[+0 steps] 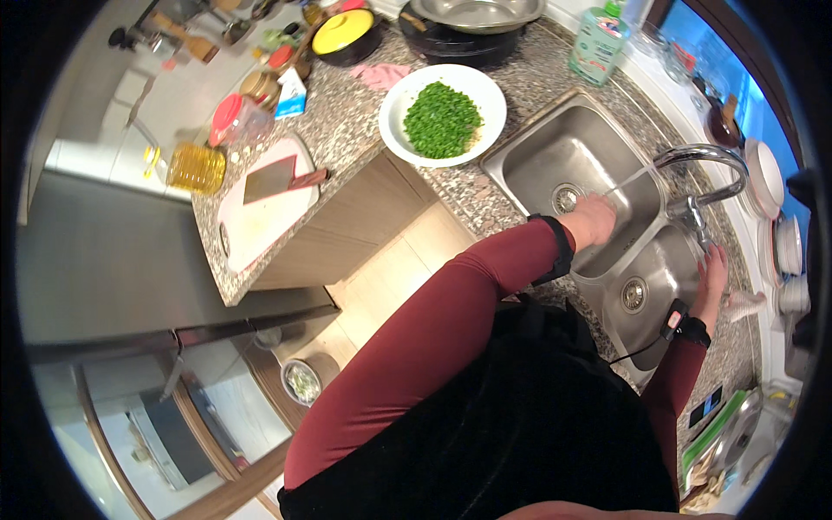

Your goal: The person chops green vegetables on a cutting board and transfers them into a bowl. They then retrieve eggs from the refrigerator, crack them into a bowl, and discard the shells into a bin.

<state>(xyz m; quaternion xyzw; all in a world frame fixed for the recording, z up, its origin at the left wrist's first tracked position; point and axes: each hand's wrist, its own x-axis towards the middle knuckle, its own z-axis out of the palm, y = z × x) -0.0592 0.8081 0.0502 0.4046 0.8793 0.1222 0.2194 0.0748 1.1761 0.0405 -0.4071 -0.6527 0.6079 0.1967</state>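
My left hand (593, 220) is in the larger basin of the stainless steel double sink (572, 146), under a stream of water from the chrome faucet (712, 153). Its fingers are partly hidden, and no object shows in it. Over the smaller basin, my right hand (713, 268) has its fingertips at the lever (698, 220) of the faucet. Left of the sink stands a white bowl (391, 123) of chopped green herbs or scallions (442, 120). A cleaver (273, 180) with a wooden handle lies on a white cutting board (257, 231).
A black pot with a yellow lid (342, 31), a pink cloth (380, 76) and a steel bowl (481, 13) are behind. A dish soap bottle (596, 49) stands behind the sink. An oil jug (196, 169) lies by the board. A bin (305, 382) stands below at left.
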